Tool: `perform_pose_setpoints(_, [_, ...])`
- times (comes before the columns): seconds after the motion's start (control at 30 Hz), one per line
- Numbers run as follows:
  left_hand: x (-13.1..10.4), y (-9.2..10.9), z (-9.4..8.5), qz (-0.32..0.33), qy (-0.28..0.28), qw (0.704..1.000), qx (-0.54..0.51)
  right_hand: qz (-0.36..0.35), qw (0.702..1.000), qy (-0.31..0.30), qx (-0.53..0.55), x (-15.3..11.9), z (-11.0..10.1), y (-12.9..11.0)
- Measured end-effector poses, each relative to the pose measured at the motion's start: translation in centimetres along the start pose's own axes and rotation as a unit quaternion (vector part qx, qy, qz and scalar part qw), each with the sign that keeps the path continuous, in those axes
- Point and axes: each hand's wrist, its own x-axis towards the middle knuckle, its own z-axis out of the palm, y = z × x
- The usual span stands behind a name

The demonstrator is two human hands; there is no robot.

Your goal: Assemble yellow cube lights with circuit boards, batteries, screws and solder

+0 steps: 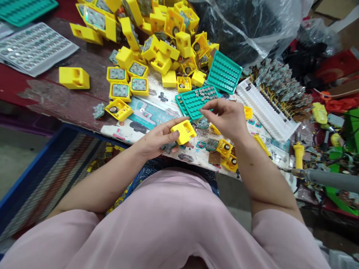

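Observation:
My left hand is wrapped round a yellow plastic housing, with a small grey part below it at the fingers. Just up and to the right, my right hand is pinched at the near edge of a green tray; anything between its fingertips is too small to make out. Round metal button cells lie in that tray's upper rows. A second green tray lies behind it. Yellow housings with grey inserts stand left of the trays.
Many yellow housings are heaped at the back. A white rack with wired grey parts stands right, near a soldering iron. A clear blister sheet lies left, and a blue crate sits below the table edge.

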Motion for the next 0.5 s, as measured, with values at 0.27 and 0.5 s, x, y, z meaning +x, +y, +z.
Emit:
perform_pose_setpoints(0.27, [0.2,0.0,0.4,0.003,-0.010,0.999,0.051,-0.183,0.978,0.018,-0.094,-4.2,0.5,-4.0])
perform_pose_setpoints(0.5, [-0.1,0.3,0.5,0.004,0.032,0.996,0.083,-0.263,0.945,0.011,-0.196,-4.9,0.1,-4.1])
